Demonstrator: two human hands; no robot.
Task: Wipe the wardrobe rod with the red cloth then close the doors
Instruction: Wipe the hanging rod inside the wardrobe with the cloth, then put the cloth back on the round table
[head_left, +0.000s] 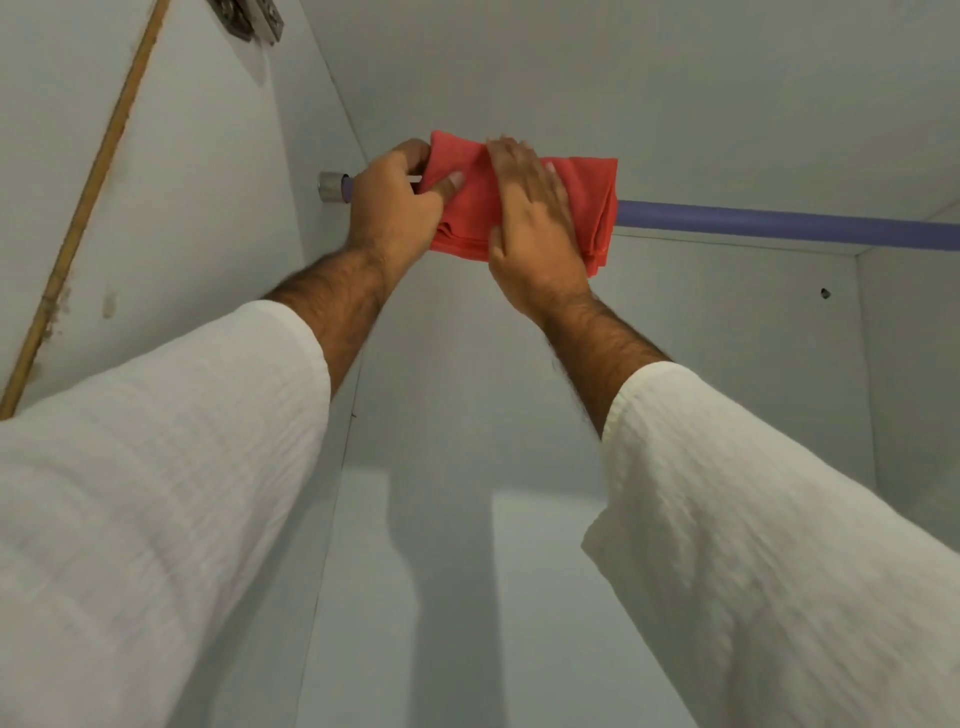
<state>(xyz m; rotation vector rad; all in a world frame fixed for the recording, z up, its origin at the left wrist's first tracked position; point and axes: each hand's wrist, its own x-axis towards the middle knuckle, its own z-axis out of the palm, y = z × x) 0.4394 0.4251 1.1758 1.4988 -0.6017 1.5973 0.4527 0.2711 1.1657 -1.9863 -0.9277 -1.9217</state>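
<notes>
A purple wardrobe rod (779, 224) runs across the top of the white wardrobe, from a metal socket (328, 186) on the left wall out to the right. The folded red cloth (587, 202) is draped over the rod near its left end. My left hand (395, 202) grips the cloth's left edge, thumb on its front, right beside the socket. My right hand (535, 228) lies flat on the cloth with fingers spread, pressing it against the rod. The rod under the cloth is hidden.
The left wardrobe door (104, 208) stands open at the left, with a wooden edge strip (88, 208) and a metal hinge (249, 21) at the top. The white back panel (675, 364) and right side wall (914, 364) enclose the space. White sleeves cover both forearms.
</notes>
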